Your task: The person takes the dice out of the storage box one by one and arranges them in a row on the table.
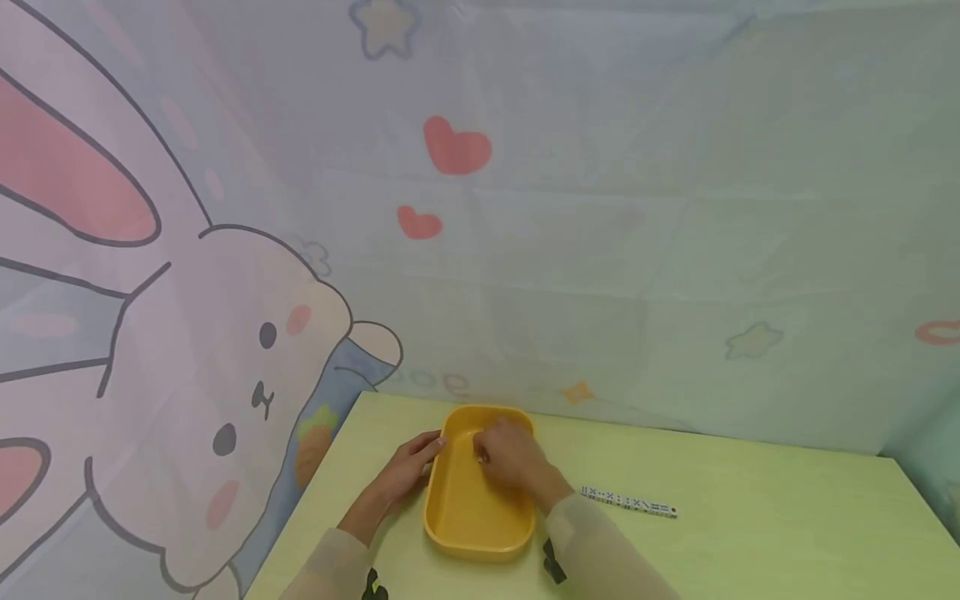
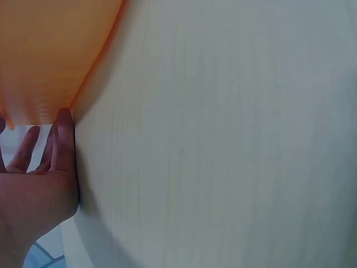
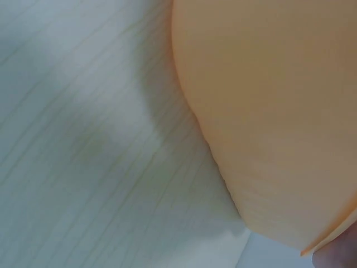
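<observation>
A yellow rectangular tray (image 1: pixel 480 525) with rounded corners stands on the table. My left hand (image 1: pixel 405 468) is beside its left wall, fingertips right at the rim. In the left wrist view the fingers of that hand (image 2: pixel 39 184) reach fairly straight toward the tray's outer wall (image 2: pixel 56 61). Inside the tray, toward its far end, my right hand (image 1: pixel 512 454) is lowered with curled fingers; I cannot tell whether they hold anything. The right wrist view shows mostly the tray's outer side (image 3: pixel 268 111), with a bit of the hand (image 3: pixel 337 251) at the lower right corner.
A straight row of several small white dice (image 1: pixel 628 502) with dark, blue and red marks lies right of the tray, near my right forearm. The pale yellow-green table (image 1: pixel 750 533) meets a hanging cloth (image 1: pixel 600 250) printed with a rabbit, hearts and stars.
</observation>
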Tool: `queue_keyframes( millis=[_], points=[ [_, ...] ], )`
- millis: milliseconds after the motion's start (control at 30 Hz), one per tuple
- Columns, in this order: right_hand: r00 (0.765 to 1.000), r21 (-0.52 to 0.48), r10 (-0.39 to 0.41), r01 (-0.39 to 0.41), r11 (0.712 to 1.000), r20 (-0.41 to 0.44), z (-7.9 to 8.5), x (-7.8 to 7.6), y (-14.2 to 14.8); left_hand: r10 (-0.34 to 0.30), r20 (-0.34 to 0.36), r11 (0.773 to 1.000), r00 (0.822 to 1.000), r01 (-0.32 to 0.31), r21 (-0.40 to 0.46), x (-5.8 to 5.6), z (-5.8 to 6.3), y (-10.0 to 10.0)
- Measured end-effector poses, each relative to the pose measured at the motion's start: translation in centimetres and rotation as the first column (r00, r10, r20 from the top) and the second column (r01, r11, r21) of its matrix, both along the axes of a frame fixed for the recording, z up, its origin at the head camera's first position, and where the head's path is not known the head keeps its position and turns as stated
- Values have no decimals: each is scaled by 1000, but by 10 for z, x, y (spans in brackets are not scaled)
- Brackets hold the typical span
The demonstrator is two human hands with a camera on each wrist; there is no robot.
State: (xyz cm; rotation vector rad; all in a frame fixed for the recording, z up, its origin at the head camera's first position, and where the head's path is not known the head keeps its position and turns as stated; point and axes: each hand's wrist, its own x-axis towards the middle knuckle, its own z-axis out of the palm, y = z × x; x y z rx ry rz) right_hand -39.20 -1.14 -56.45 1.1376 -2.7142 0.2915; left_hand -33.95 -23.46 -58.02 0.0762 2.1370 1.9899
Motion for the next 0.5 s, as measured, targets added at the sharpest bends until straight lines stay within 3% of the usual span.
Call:
queue_keyframes(
  millis=[267, 500],
  points=[
    [1000, -46, -3, 5, 999, 31, -1, 5, 0, 2, 10, 1000, 1000, -2, 5, 3, 0, 0],
    [996, -72, 75, -78, 994, -40, -4, 4, 2, -32, -8, 999, 999, 32, 28, 3, -4, 1]
  ],
)
